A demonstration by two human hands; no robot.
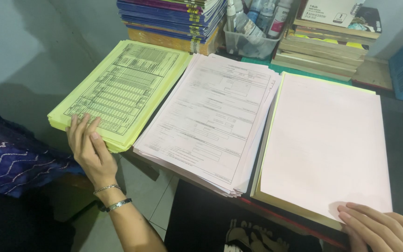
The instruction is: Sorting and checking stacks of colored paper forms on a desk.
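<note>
Left hand lies open, fingers spread flat on the near corner of the yellow form stack at far left, while the right hand rests open on the near right corner of the blank pink stack. Between them sits the printed pink stack. These sheets look thin, floppy and slippery, so a pinch at a corner edge probably lifts just one.

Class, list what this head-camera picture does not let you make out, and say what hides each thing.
- Right hand: wrist and part of the fingers cut off by the bottom edge.
- Yellow stack under the left hand: form print too small to read.
- Sheets beneath the blank pink sheet: covered by it.
- Bottles in the clear tub: tops cut off by the top edge.
</note>
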